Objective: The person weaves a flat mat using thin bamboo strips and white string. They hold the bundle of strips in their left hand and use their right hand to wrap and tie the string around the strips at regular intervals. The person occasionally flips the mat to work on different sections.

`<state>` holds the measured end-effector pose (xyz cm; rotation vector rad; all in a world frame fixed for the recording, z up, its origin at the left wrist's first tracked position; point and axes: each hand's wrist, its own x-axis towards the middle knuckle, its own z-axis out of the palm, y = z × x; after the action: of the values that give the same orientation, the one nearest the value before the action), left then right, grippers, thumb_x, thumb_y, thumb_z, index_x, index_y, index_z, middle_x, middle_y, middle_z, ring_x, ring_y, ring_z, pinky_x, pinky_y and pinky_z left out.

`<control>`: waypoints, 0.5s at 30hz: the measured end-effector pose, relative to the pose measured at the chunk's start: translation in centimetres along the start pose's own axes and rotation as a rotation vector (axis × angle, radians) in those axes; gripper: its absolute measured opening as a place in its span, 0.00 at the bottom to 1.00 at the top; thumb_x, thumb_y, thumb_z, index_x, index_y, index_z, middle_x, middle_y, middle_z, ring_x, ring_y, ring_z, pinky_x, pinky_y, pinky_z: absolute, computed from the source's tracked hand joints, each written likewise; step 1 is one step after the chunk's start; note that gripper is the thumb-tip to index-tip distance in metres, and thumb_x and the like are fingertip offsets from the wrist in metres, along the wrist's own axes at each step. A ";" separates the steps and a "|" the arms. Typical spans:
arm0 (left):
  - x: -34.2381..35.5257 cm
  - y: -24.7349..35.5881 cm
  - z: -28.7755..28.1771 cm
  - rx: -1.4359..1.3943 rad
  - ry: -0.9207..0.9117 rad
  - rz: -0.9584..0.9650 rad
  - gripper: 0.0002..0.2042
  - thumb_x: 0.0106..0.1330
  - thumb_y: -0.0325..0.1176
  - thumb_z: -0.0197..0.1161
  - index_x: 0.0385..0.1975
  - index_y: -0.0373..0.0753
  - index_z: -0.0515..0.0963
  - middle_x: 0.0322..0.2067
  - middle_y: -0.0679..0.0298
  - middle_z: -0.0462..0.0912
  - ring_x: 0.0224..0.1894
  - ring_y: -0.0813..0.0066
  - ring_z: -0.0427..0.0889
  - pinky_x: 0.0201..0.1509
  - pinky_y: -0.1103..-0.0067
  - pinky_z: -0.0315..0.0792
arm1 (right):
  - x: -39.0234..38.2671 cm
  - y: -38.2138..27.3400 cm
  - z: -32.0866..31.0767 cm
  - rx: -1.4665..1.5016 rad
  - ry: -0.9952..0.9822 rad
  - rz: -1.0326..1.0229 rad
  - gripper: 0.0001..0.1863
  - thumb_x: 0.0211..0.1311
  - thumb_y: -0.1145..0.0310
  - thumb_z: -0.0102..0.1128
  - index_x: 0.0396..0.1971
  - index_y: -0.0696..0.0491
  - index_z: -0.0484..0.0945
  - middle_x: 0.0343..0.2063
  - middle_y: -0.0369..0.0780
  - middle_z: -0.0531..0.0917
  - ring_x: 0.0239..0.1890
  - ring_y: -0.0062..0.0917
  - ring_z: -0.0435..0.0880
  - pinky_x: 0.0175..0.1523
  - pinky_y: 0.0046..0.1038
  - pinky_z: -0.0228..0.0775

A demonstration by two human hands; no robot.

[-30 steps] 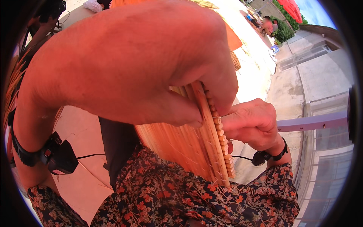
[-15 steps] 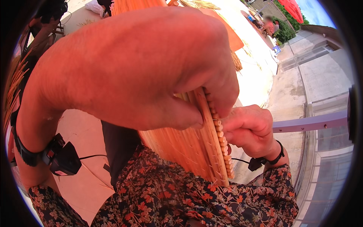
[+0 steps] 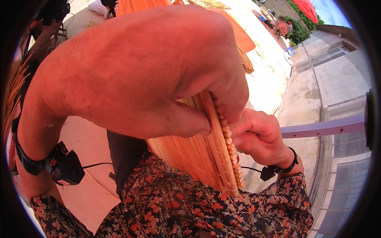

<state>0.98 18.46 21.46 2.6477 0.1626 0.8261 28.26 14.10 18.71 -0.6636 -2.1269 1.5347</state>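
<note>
A panel of straw-coloured stalks (image 3: 186,158), stitched side by side with short stitches showing, slants from my lap. Along its right edge a stouter stalk (image 3: 222,150) runs beside a row of cut stalk ends (image 3: 233,152). My left hand (image 3: 154,75) fills the upper middle, reaching over the panel, its thumb and fingers pinching that edge from both sides. Just beyond the edge, my right hand (image 3: 258,137) is closed with curled fingers against the stalk ends. What its fingertips hold, if anything, is hidden.
Thin loose stalks (image 3: 14,93) stand at the left rim, and a straw bundle (image 3: 245,61) lies beyond my left hand. A purple bar (image 3: 325,127) juts in from the right near a concrete wall (image 3: 345,79). People (image 3: 282,27) sit far off below a red canopy (image 3: 306,10).
Both hands and the panel's edge have shifted slightly to the left. My left hand keeps its pinch, and the right hand stays closed at the stalk ends.
</note>
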 end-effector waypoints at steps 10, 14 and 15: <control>0.3 0.3 0.3 -0.014 0.002 -0.009 0.13 0.47 0.27 0.73 0.35 0.43 0.85 0.29 0.71 0.84 0.32 0.67 0.81 0.47 0.69 0.66 | 0.2 -0.2 -0.4 -0.095 -0.027 -0.059 0.03 0.69 0.81 0.60 0.39 0.60 0.80 0.32 0.37 0.83 0.22 0.17 0.82 0.26 0.20 0.72; 0.3 0.4 -0.1 -0.019 -0.010 0.001 0.13 0.48 0.27 0.73 0.35 0.43 0.85 0.28 0.71 0.84 0.32 0.67 0.81 0.47 0.69 0.66 | 0.5 -0.3 -0.2 -0.088 -0.023 -0.068 0.03 0.68 0.81 0.61 0.39 0.60 0.80 0.31 0.37 0.82 0.22 0.17 0.82 0.26 0.20 0.72; 0.3 0.4 -0.1 -0.021 -0.009 0.001 0.13 0.48 0.27 0.73 0.35 0.43 0.85 0.28 0.71 0.84 0.32 0.67 0.81 0.47 0.69 0.66 | 0.6 -0.4 -0.1 -0.088 -0.024 -0.072 0.03 0.68 0.81 0.61 0.39 0.60 0.80 0.31 0.37 0.82 0.22 0.17 0.82 0.26 0.20 0.72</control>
<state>1.14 18.17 21.82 2.6321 0.1496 0.8113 27.77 14.45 19.16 -0.5936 -2.2216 1.4253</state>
